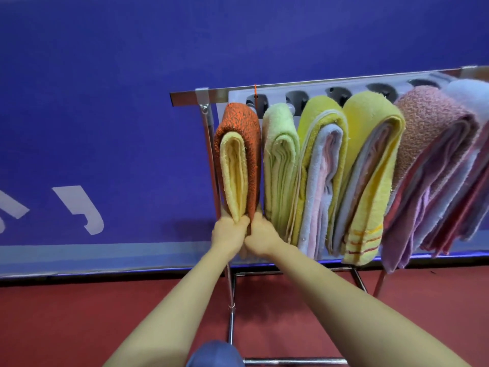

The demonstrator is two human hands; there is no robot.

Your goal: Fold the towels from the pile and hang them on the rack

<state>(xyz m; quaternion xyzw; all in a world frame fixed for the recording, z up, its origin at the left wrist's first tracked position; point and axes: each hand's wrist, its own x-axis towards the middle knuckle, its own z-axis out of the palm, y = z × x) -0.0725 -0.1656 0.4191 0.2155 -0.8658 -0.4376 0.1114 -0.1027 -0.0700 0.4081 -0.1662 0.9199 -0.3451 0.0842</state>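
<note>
From the head camera, the person's left hand (229, 234) and right hand (260, 235) meet at the bottom edge of an orange towel (246, 133) that hangs over the leftmost bar of a metal rack (185, 98). Both hands are closed, fingers pressed together around the lower hem, pinching the orange towel and the pale yellow towel (234, 176) wrapped inside its fold. The two hands touch each other.

The orange towel sits at the very end of the rack, just beside the upright post (213, 165). To its right hang a light green towel (280, 160), then a yellow towel with lilac and pink layers inside (321, 165), another yellow towel with striped hem (370, 176), a pink towel (434, 144) and a pale blue towel (471, 96) at the frame's edge. They are packed closely, neighbours touching. The pile named in the task is not visible here.

The main risk is judged to be in the downward tug: pulling both layers by one edge could drag the bundle off the bar, or slide the inner yellow towel out of the orange one so the fold opens. Uneven pull between the two hands may leave the hem crooked. Since the green towel presses against the orange one, friction could shift it too. The rack looks light and stands on a red floor (79, 327); a hard pull at its end could tip or skid it.
</note>
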